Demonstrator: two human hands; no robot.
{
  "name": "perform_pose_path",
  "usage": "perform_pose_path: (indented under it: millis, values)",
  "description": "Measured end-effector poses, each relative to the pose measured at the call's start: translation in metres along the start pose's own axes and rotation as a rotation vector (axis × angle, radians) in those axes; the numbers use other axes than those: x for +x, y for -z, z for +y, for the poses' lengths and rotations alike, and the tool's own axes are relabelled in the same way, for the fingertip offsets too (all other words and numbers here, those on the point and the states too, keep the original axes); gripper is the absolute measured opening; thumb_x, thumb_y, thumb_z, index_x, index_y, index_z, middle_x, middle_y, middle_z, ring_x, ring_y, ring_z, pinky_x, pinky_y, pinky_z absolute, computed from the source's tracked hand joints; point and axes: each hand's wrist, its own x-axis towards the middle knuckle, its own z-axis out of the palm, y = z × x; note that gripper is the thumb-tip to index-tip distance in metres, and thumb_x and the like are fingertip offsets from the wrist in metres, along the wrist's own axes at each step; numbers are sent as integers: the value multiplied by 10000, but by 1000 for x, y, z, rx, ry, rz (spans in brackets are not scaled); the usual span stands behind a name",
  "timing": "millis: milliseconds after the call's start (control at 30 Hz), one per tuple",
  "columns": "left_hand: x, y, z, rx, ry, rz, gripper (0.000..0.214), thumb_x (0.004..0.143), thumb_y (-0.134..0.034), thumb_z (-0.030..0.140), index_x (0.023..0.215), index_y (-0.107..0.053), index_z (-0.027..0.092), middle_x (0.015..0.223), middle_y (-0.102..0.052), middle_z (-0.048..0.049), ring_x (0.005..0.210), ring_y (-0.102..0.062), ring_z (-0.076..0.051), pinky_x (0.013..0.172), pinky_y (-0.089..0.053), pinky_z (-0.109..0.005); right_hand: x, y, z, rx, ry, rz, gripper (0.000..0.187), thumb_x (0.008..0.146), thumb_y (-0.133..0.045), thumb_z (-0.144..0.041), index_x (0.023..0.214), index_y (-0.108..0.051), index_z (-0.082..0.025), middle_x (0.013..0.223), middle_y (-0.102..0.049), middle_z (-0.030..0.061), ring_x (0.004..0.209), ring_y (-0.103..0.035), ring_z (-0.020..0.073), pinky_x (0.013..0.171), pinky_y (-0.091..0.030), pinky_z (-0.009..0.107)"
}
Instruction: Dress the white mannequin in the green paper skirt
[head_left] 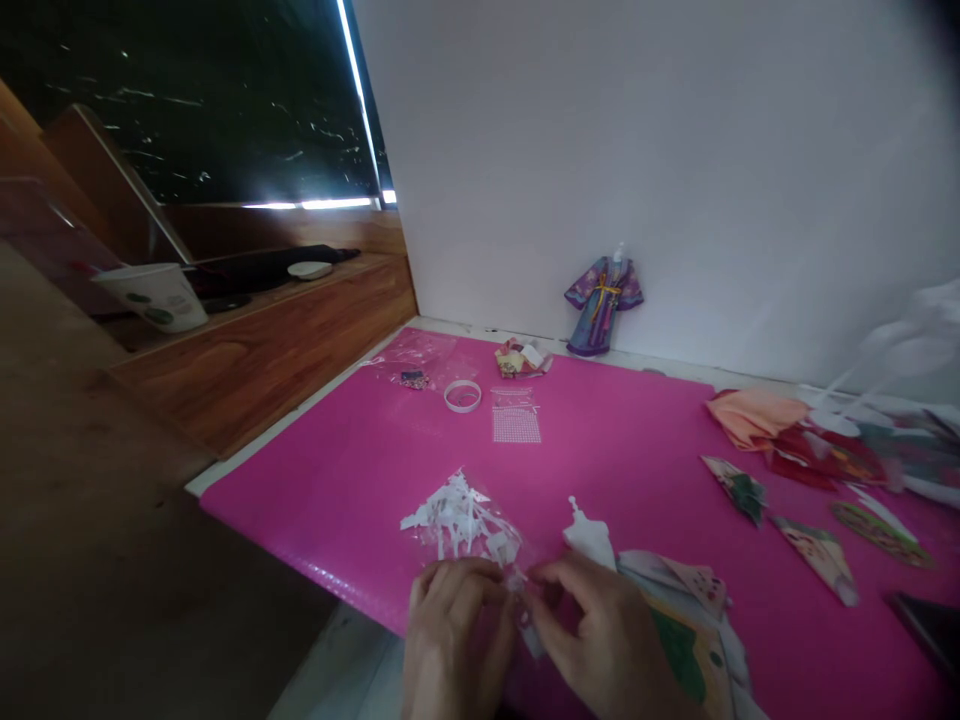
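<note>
Near the table's front edge, my left hand (457, 630) and my right hand (600, 625) come close together, fingertips curled in a pinch. Between them is a piece of clear plastic (519, 582), which looks like a small bag; its contents are too blurred to name. Just beyond my left hand lies a loose pile of thin white cut-out pieces (457, 508), partly in or on clear plastic. A flat white cut-out shape (589, 535) sits past my right fingers. Folded patterned fabric (679, 575) lies beside my right hand, partly covered by it.
On the pink table cover (337, 490) are a white tape ring (463, 396), a sheet of white dots (516, 424) and a plastic bag (412, 360). A small purple robe (600, 305) leans on the wall. Fabric scraps (757, 420) lie right; a paper cup (161, 298) stands left.
</note>
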Motion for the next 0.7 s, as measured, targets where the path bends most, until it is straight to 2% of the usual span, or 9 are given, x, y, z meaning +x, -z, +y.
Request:
perform_pose_path:
  millis: [300, 533, 700]
  values:
    - [-1, -2, 2, -42, -3, 7, 144, 827, -596, 83, 820, -569, 224, 774, -679, 19, 745, -652, -160, 729, -427, -316, 4, 3, -4, 7, 40, 22, 145, 776, -530, -139, 658, -581, -206, 601, -602, -26, 534, -566, 120, 533, -389, 224]
    - [-2, -1, -2, -69, 160, -7, 137, 854, -558, 114, 788, -556, 234, 788, -678, 11, 730, -637, -173, 676, -471, -313, 3, 2, 0, -83, 50, -11, 132, 736, -526, -118, 646, -567, -207, 608, -601, -28, 534, -569, 122, 536, -379, 222]
    - [1, 0, -3, -87, 183, 11, 118, 855, -576, 145, 776, -575, 233, 789, -681, 8, 736, -640, -181, 666, -486, -316, 1, 0, 3, -159, 69, -2, 133, 743, -564, -123, 644, -579, -210, 606, -617, -26, 536, -599, 142, 538, -358, 244]
